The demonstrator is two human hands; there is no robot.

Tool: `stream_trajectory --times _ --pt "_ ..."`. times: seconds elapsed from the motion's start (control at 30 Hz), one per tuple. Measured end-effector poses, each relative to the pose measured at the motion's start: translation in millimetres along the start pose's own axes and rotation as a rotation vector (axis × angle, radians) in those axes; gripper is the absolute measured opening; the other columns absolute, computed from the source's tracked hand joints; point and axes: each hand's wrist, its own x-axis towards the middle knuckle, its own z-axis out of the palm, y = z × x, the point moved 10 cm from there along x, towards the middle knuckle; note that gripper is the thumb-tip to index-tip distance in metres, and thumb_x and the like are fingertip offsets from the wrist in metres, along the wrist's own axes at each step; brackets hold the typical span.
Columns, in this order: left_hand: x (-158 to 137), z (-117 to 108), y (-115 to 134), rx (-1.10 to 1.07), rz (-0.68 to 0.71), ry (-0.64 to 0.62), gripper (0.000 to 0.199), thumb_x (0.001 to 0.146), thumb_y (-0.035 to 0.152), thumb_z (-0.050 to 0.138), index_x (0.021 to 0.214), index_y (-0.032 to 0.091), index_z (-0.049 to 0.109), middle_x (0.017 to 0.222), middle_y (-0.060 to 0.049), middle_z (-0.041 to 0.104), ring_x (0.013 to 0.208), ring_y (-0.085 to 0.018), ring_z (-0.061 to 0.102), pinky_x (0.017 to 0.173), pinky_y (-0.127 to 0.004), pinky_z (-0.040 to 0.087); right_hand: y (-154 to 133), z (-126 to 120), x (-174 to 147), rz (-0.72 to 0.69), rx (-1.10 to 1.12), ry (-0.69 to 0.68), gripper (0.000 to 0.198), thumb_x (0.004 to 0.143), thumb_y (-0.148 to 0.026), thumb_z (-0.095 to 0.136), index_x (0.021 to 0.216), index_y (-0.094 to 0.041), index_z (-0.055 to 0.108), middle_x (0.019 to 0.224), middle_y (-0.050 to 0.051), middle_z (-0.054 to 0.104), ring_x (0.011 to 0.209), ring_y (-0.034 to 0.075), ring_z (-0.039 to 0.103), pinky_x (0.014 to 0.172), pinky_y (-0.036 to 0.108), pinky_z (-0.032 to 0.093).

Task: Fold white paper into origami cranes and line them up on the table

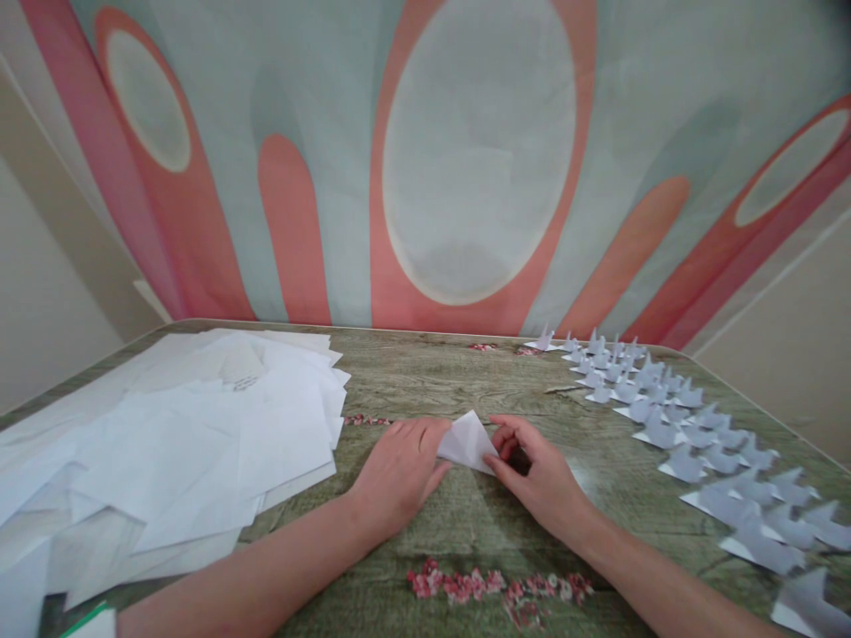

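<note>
A small piece of folded white paper point(469, 440) with a pointed top is between my two hands at the middle of the table. My left hand point(404, 468) grips its left end, with the fingers laid over it and the thumb underneath. At the lower right corner, my right hand point(535, 470) touches the paper with its thumb, the fingers curled. Part of the paper's left side is hidden behind my left fingers.
A broad, loose pile of white paper sheets point(192, 443) covers the table's left side. Several rows of folded white paper birds point(658, 425) stand along the right. The wood-patterned table point(425, 372) has printed pink flowers point(465, 583) and meets a patterned backdrop point(339, 177).
</note>
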Motion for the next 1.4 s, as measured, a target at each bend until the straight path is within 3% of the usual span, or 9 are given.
stream_trajectory --times 0.2,0.37,0.5,0.7,0.87,1.13,1.27,1.4 --pt "-1 -11 -4 -0.139 0.009 0.143 0.052 0.076 0.021 0.061 0.122 0.018 0.037 0.115 -0.008 0.053 0.109 -0.020 0.047 0.095 -0.038 0.036 -12 -3 -3 -0.064 -0.036 0.023 0.025 0.078 -0.020 0.052 0.103 -0.018 0.051 0.077 0.001 0.059 0.067 0.014 0.056 0.066 0.028 0.048" --pt "-2 -17 2 -0.172 0.067 0.156 0.046 0.077 0.023 0.061 0.119 0.018 0.043 0.112 -0.007 0.055 0.108 -0.020 0.046 0.093 -0.037 0.036 -31 2 -7 -0.217 -0.137 -0.010 0.010 0.082 -0.018 0.050 0.087 -0.019 0.059 0.077 0.003 0.058 0.071 0.014 0.055 0.066 0.028 0.046" --pt "-1 -12 7 -0.190 0.133 0.091 0.015 0.082 0.018 0.053 0.095 0.021 0.059 0.093 -0.003 0.061 0.093 -0.017 0.053 0.084 -0.034 0.041 -43 5 -10 -0.303 -0.190 -0.045 0.013 0.084 -0.024 0.051 0.088 -0.019 0.062 0.079 0.004 0.061 0.074 0.015 0.057 0.067 0.028 0.046" --pt "0 -4 7 -0.288 0.179 0.065 0.022 0.077 0.006 0.049 0.089 0.020 0.060 0.104 -0.003 0.059 0.105 -0.014 0.050 0.091 -0.030 0.041 -51 -3 -8 -0.408 -0.250 -0.055 0.027 0.086 -0.017 0.044 0.106 -0.021 0.061 0.095 0.007 0.063 0.089 0.017 0.057 0.077 0.033 0.047" --pt "-1 4 6 -0.350 0.166 0.010 0.022 0.074 0.002 0.046 0.083 0.018 0.057 0.112 -0.005 0.056 0.110 -0.014 0.049 0.093 -0.029 0.042 -43 3 -4 -0.476 -0.386 -0.166 0.038 0.084 -0.005 0.038 0.107 -0.024 0.063 0.108 0.007 0.062 0.090 0.016 0.057 0.079 0.035 0.047" --pt "-3 7 9 -0.439 0.167 -0.063 0.025 0.069 -0.002 0.045 0.084 0.016 0.050 0.114 -0.007 0.052 0.108 -0.013 0.048 0.091 -0.026 0.041 -24 11 -2 -0.392 -0.286 -0.254 0.045 0.084 -0.003 0.033 0.119 -0.020 0.055 0.120 0.008 0.057 0.109 0.014 0.052 0.092 0.032 0.044" --pt "-3 5 11 -0.439 0.142 -0.079 0.016 0.076 0.012 0.054 0.090 0.016 0.050 0.111 -0.007 0.053 0.106 -0.016 0.049 0.091 -0.028 0.042 -18 8 1 -0.372 -0.268 -0.232 0.041 0.084 -0.005 0.038 0.117 -0.022 0.057 0.117 0.007 0.058 0.107 0.014 0.054 0.092 0.031 0.045" --pt "-3 9 7 -0.393 0.111 -0.080 0.024 0.079 0.019 0.055 0.103 0.017 0.052 0.107 -0.007 0.057 0.102 -0.018 0.052 0.091 -0.032 0.042 -16 7 1 -0.385 -0.269 -0.209 0.040 0.084 -0.007 0.040 0.115 -0.024 0.059 0.116 0.006 0.059 0.105 0.016 0.056 0.092 0.033 0.046"
